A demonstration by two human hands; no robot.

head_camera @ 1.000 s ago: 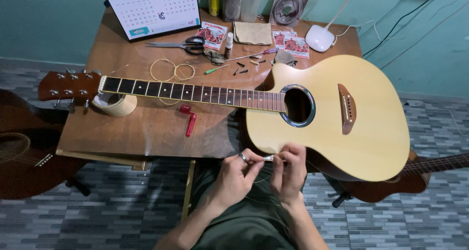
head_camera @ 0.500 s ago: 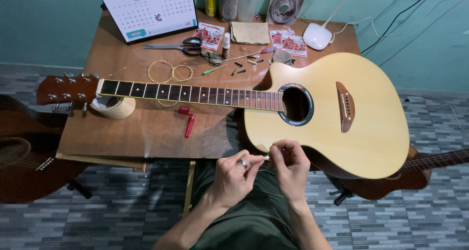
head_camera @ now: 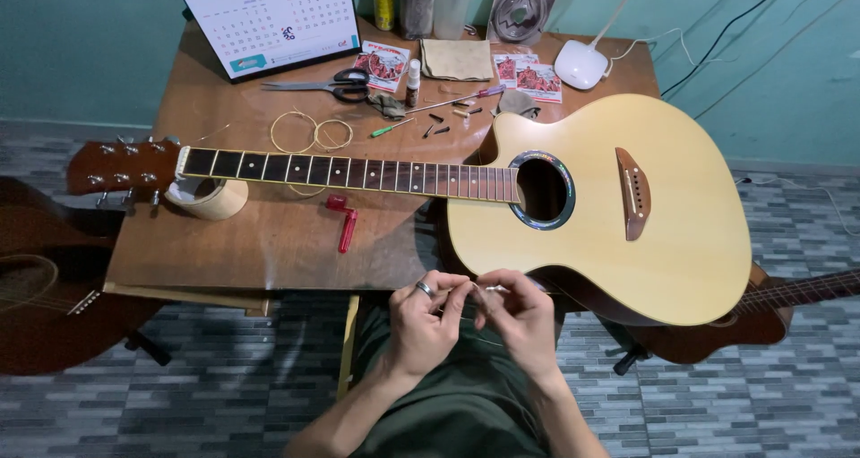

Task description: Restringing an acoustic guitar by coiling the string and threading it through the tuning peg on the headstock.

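At the lower centre, the thin guitar string [head_camera: 488, 290] pinched between the left hand [head_camera: 428, 324] and right hand [head_camera: 524, 319] is almost too fine to trace. The dark guitar [head_camera: 40, 283] at the left edge is cut off, as is the calendar [head_camera: 269, 15] at the top.

desk calendar [head_camera: 269, 15], scissors [head_camera: 327, 85], tape roll [head_camera: 210, 200]

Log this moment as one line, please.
left hand + right hand: pinching thin guitar string | guitar: flat on table, unstrung
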